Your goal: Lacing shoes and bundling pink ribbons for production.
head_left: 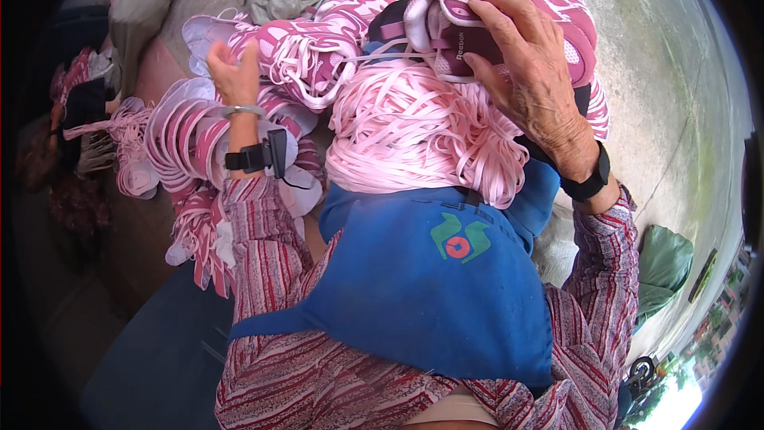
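The right hand (529, 80) is spreading its thumb away from its fingers, and it is resting over a pink and white shoe upper with a dark maroon tongue (585, 28), which is lying at the far right, just beyond the lap. The left hand (233, 72) is standing raised at the left, near another pink and white upper with loose pale laces (318, 56); whether its fingers are pinching something, I cannot tell. Between the two uppers, a thin pale flat lace (390, 56) is stretching, and in my judgement it could be catching on those loose laces, or on the thick bundle of pale pink flat laces (406, 127), if it is pulled sideways. The bundle is lying over the upper part of the blue cloth apron (382, 295), so a movement of the knees could be letting it slide. The upper under the right hand could be tipping also, because only this hand is visibly steadying it. The right palm is hiding part of that upper, the lace's left end is disappearing among the other laces, and the stacked uppers (179, 135) at left are overlapping too much for counting.
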`<state>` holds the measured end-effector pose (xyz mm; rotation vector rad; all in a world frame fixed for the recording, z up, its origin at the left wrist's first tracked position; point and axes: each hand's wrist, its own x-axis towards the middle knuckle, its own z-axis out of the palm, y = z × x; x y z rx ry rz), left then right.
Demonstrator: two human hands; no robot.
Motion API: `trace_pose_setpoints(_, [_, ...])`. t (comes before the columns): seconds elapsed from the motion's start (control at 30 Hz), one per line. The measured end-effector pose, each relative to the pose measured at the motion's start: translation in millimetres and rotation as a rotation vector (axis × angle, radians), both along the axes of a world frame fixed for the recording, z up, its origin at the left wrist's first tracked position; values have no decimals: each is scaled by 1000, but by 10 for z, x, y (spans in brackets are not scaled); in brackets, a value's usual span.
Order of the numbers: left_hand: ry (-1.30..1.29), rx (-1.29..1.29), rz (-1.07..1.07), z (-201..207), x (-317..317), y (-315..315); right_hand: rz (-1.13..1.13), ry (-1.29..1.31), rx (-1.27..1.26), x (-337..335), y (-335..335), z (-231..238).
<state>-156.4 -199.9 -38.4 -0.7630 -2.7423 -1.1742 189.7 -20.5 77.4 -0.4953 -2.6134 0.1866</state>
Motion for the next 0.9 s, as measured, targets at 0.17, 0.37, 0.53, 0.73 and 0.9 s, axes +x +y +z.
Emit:
trace_pose_setpoints(0.17, [-464,471,-753,877,865,862,-255,103,7,256,-104,-30])
trace_pose_setpoints(0.37, [-402,102,-1043,925,1530,1606,-485,216,-145,528,-35,-344])
trace_pose_setpoints(0.53, [-1085,-5,-1087,695,1455,1624,-361,358,-179,480,381,-461])
trace_pose_setpoints(0.73, [-1319,112,-654,622,1787,1047,42,274,-393,109,864,-379])
trace_pose_setpoints(0.9, [-1303,25,-642,557,1818,794,75,185,-457,66,879,-548])
